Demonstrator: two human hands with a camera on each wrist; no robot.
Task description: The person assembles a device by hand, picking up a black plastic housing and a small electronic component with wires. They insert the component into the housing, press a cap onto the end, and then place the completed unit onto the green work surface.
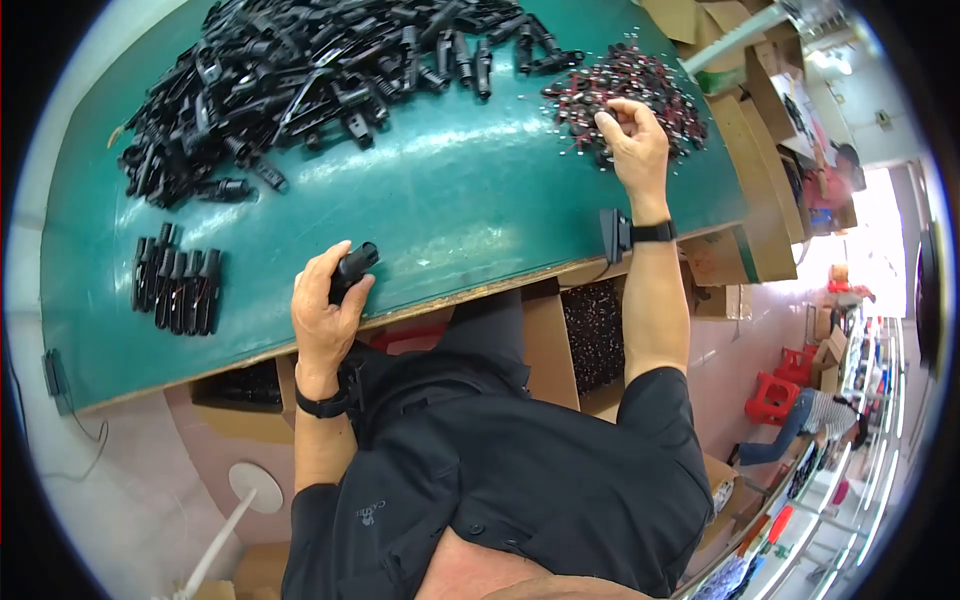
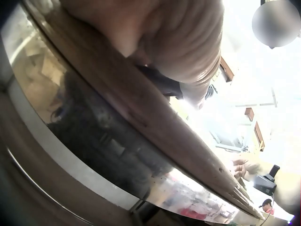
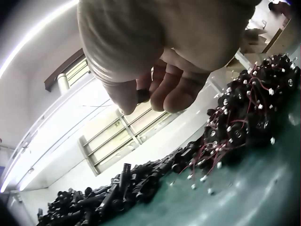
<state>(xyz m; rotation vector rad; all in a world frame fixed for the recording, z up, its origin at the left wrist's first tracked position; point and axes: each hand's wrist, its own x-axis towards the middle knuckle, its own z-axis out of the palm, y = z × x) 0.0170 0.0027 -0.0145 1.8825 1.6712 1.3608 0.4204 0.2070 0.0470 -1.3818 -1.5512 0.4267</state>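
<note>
My left hand (image 1: 322,305) grips a black tubular plastic housing (image 1: 358,262) near the table's front edge, its open round end pointing up and to the right. In the left wrist view, the palm hides most of that housing (image 2: 162,84). Over the right-hand heap of small round black parts with red wires and white connectors (image 1: 585,95), my right hand (image 1: 640,150) has its fingers curled toward the thumb. The right wrist view reveals a small dark part (image 3: 142,95) pinched between thumb and fingers; its details are in shadow.
A large heap of black plastic housings (image 1: 290,80) covers the back of the green table (image 1: 450,190). Several housings with wires (image 1: 180,285) lie side by side at the left. Cardboard boxes (image 1: 750,170) stand against the right edge, and an open box of small parts (image 1: 592,340) sits below the front edge.
</note>
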